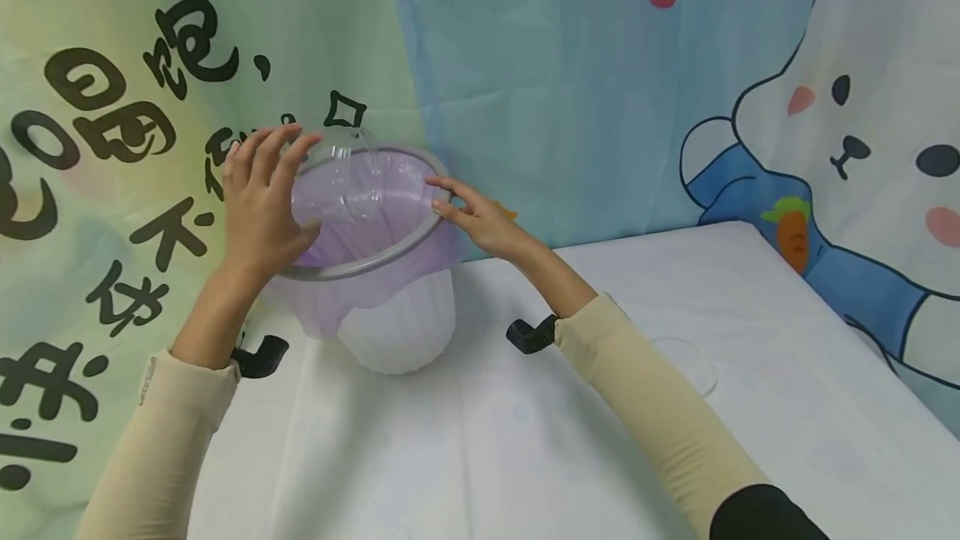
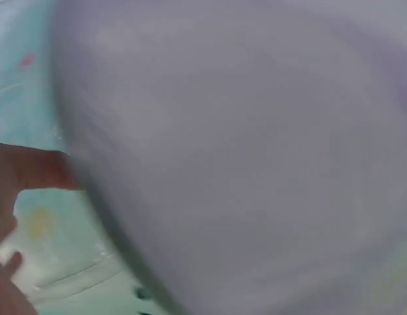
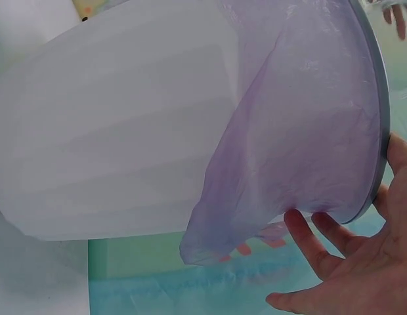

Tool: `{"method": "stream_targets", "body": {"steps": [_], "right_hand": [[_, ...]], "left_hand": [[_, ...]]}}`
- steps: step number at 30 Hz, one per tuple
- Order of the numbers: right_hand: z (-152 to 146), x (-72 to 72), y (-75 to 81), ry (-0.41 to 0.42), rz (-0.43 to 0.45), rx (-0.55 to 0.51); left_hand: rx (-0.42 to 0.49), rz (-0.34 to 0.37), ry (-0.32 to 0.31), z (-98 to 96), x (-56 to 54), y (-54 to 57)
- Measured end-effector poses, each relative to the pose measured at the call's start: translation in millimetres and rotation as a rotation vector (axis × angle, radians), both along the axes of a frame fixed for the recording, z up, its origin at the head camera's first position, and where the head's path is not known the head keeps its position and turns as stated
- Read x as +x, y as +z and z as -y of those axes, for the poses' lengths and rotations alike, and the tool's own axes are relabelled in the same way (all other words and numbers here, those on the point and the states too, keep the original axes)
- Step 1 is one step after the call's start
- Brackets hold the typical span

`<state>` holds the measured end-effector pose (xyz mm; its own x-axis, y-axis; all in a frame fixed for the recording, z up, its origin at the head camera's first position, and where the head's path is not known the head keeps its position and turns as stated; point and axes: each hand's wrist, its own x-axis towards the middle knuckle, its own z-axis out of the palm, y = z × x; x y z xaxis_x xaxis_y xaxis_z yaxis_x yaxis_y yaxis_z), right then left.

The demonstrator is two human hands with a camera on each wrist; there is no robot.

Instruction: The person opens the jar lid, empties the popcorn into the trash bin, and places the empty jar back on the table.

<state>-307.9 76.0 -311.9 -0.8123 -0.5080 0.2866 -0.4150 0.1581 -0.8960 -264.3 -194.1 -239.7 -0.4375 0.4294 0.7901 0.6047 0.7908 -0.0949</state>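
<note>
A white trash can with a grey rim and a translucent purple trash bag folded over it tilts on the table. My right hand grips the rim at its right side; in the right wrist view, fingers touch the bag outside. My left hand hovers at the rim's left, fingers spread and bent, holding nothing I can make out. Just beside them a clear plastic container shows over the can's mouth; its exact kind is unclear. The left wrist view is blurred, mostly filled by the bin.
A white cloth covers the table, and a faint clear ring lies on it at right. Behind hangs a printed curtain with a cartoon bear and black writing. Black wrist mounts sit on both forearms.
</note>
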Motion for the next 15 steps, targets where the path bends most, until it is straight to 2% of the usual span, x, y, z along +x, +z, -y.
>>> {"method": "stream_targets", "body": {"steps": [3, 4, 6, 9, 12, 15], "right_hand": [[-1, -0.9, 1.6, -0.007, 0.002, 0.011], [-1, -0.8, 1.9, -0.011, 0.004, 0.016], [-1, -0.9, 2.9, -0.015, 0.008, 0.028], [-1, -0.7, 2.2, -0.014, 0.003, 0.047], [-1, -2.2, 3.0, -0.006, -0.011, 0.056], [-2, -2.5, 3.4, -0.003, -0.007, 0.069]], "left_hand": [[0.177, 0.077, -0.102, -11.7, 22.2, 3.3], [0.235, 0.129, -0.133, -16.8, 32.3, 3.6], [0.362, 0.256, -0.223, -26.8, 53.4, 3.3], [0.542, 0.479, -0.360, -39.6, 86.2, -5.4], [0.669, 0.683, -0.563, -49.1, 110.4, -25.8], [0.762, 0.857, -0.770, -56.1, 127.5, -62.1]]}}
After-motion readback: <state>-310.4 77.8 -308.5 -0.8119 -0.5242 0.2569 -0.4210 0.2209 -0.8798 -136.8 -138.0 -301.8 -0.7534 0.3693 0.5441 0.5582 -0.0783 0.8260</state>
